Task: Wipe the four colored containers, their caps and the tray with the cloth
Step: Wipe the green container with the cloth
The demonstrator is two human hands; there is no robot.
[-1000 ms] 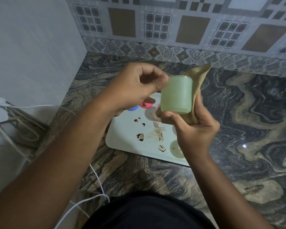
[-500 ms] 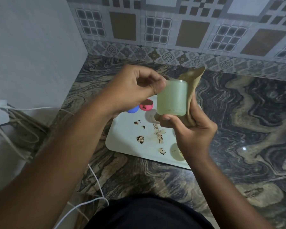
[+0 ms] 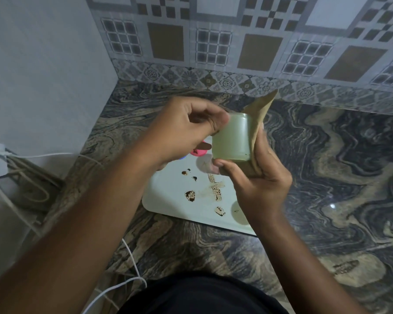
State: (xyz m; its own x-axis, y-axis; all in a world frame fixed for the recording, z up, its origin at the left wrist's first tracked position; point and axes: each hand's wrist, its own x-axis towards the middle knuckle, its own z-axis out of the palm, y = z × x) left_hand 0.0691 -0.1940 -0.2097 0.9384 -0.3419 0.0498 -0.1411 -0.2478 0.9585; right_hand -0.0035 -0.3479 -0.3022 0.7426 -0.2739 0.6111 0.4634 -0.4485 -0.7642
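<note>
Black fabric, the person's shirt [image 3: 202, 295], fills the bottom edge of the head view, and both bare forearms reach forward from it over a swirled brown and grey stone counter [image 3: 327, 177]. A white cable [image 3: 132, 264] runs along the counter's left edge.

Just beyond the shirt lies a pale tray [image 3: 168, 205], flat on the counter and partly hidden by the hands. Several brown smears [image 3: 216, 189] mark its surface, and a round pale green cap [image 3: 238, 211] sits near its front right corner, partly behind the right wrist.

Above the tray, the right hand [image 3: 259, 186] is curled around a folded tan cloth [image 3: 256, 132], with the thumb tip pressed against the bottom of a pale green container [image 3: 233, 137]. The cloth wraps the container's right side and one corner of it sticks up past the rim. The left hand [image 3: 184, 130] is closed, thumb and fingertips pinching the container's upper left edge, so the container is gripped between both hands in the air, tilted slightly.

Behind the left hand, a pink container [image 3: 199, 151] and a sliver of a blue one [image 3: 183, 157] peek out on the tray's far side.

Farthest away, a patterned tile wall [image 3: 259, 41] rises at the back of the counter, meeting a plain white wall [image 3: 43, 75] on the left.
</note>
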